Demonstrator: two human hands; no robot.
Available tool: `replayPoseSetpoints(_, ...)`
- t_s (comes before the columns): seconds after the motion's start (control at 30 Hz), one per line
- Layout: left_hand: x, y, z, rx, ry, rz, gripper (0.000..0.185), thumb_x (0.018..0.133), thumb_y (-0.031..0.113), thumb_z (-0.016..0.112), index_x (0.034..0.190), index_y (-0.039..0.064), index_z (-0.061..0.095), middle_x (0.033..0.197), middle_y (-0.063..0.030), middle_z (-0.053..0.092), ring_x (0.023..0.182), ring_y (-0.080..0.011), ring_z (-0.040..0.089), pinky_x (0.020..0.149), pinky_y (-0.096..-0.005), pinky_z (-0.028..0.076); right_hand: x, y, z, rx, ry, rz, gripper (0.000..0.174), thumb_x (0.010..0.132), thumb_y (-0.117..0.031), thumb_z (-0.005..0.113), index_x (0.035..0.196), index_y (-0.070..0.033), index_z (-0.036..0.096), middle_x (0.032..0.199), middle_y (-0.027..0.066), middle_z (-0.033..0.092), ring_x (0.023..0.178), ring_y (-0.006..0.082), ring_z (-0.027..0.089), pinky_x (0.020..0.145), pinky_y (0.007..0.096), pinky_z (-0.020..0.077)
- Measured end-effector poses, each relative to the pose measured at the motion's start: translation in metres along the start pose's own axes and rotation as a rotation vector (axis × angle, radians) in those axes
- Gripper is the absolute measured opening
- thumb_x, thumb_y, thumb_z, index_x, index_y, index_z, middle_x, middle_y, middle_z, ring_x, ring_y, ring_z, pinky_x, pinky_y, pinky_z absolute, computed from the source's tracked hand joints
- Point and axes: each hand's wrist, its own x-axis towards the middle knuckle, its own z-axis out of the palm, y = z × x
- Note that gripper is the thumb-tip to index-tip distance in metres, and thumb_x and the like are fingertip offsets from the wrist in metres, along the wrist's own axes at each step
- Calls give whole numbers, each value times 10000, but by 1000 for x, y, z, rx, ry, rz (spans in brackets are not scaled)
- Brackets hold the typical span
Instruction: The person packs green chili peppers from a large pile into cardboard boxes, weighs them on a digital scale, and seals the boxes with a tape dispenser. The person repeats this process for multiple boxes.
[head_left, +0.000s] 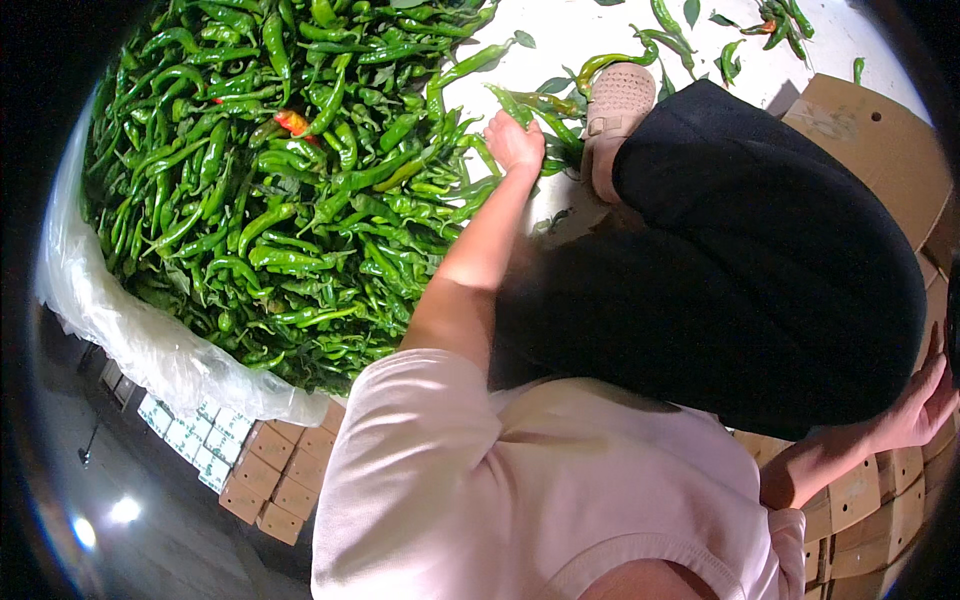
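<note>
My left hand (517, 144) reaches over the right edge of a large heap of green chili peppers (300, 187), its fingers closed around a green chili pepper (508, 103). More long peppers and leaves lie beside it on a white surface (517, 75), close to my beige woven shoe (621, 94). One red-orange pepper (291, 121) shows in the heap. At the far right, past my dark-clothed knee, is my right hand (922, 401); its fingertips run into the dark rim of the picture, so whether it holds anything is unclear.
Clear plastic sheeting (142, 337) borders the heap on the left. A flattened-looking cardboard piece (862, 150) lies to the right of my leg. Brown cardboard boxes (855, 495) are at the lower right, and stacked brown (259, 469) and white boxes (187, 435) at the lower left.
</note>
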Motion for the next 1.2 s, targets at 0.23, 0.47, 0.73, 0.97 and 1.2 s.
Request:
replayPoseSetpoints(0.23, -17, 20, -49, -218, -6, 211, 428, 741, 89, 629, 1092, -52, 428, 1128, -205, 425, 991, -389, 499, 873, -450, 404, -5, 10, -8, 18, 19, -1, 437, 896, -211, 556, 1268, -5, 452, 1212, 171, 539, 1060, 279, 550, 873, 396, 475)
replayPoseSetpoints(0.47, 4, -9, -52, -330, -21, 234, 423, 767, 39, 608, 1149, -57, 454, 1096, -233, 537, 1020, -385, 525, 900, -388, 416, -8, 6, -1, 137, 13, 2, 445, 895, -197, 554, 1282, -11, 438, 1237, 167, 523, 1087, 278, 533, 869, 386, 477)
replayPoseSetpoints(0.73, 16, 51, -86, -1235, -52, 149, 280, 841, 0, 567, 1106, 5, 479, 979, -53, 589, 866, -136, 556, 775, -267, 458, -5, -39, 137, 775, -525, 649, 411, 898, -118, 488, 1264, 50, 409, 1180, 190, 546, 1017, 218, 575, 897, 293, 465)
replayPoseSetpoints(0.97, 4, 144, -94, -744, -3, 528, 331, 750, 23, 623, 1070, -5, 547, 1035, -142, 533, 952, -241, 522, 854, -331, 426, -50, 9, 331, 1167, -1279, 495, 626, 830, -294, 666, 1312, -34, 363, 1099, 72, 544, 967, 112, 513, 840, 263, 428)
replayPoseSetpoints(1.2, 20, 120, -99, -1357, -354, 23, 219, 822, -13, 540, 1020, -35, 631, 791, -5, 608, 706, -73, 519, 678, -208, 433, -55, 22, 336, 1221, -956, 1139, 271, 876, -123, 563, 1098, 17, 495, 980, 102, 601, 808, 184, 617, 645, 288, 539)
